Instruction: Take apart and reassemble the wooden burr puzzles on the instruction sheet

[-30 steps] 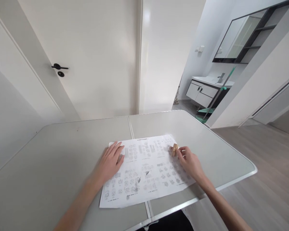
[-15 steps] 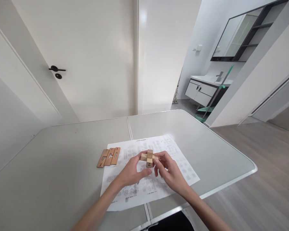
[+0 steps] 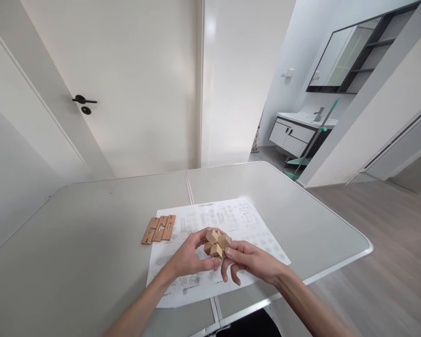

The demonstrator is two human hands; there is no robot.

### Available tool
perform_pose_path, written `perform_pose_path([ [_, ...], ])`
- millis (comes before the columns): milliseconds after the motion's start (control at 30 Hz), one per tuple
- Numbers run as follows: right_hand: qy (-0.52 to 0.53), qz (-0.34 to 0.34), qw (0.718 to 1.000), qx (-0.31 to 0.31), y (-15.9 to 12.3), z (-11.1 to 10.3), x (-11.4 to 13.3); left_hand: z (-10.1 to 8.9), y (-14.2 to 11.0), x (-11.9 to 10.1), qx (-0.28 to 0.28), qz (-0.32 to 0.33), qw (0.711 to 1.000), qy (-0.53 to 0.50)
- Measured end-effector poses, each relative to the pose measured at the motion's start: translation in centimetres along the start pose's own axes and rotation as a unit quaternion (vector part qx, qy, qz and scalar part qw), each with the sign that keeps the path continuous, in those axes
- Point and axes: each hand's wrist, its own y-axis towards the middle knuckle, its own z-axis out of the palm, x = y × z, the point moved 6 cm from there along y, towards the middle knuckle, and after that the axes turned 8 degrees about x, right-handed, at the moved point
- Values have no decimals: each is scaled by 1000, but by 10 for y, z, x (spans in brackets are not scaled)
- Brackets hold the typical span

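A small wooden interlocking puzzle (image 3: 216, 243) is held above a printed instruction sheet (image 3: 231, 220) between both hands. My left hand (image 3: 188, 258) grips it from the left with thumb and fingers. My right hand (image 3: 249, 262) pinches it from the right, the other fingers curled below. Three flat wooden puzzle pieces (image 3: 158, 229) lie side by side on the table, at the sheet's upper left corner.
The grey folding table (image 3: 91, 224) has a centre seam and a metal edge at the right. Behind it stands a white door with a black handle (image 3: 83, 100). To the right, an open doorway shows a vanity cabinet (image 3: 294, 133) and a green mop (image 3: 301, 161).
My right hand brought the wooden puzzle from the sheet's right side to the middle. My left hand lifted off the sheet, uncovering three flat pieces, and joined it. The puzzle has since turned in my fingers.
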Motion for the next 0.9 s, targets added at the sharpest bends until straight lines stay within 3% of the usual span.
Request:
perform_pose_path([
  [333, -123, -55, 988, -78, 5, 8, 6, -5, -2, -7, -19, 2, 999, 42],
  [567, -279, -48, 926, -251, -4, -12, 0, -8, -4, -7, -90, 3, 990, 105],
  [767, -233, -63, 943, -228, -3, -16, -11, -6, -2, -3, -85, -7, 990, 115],
  [900, -247, -70, 939, -227, -4, -20, -14, -7, -3, 2, -79, -34, 986, 141],
])
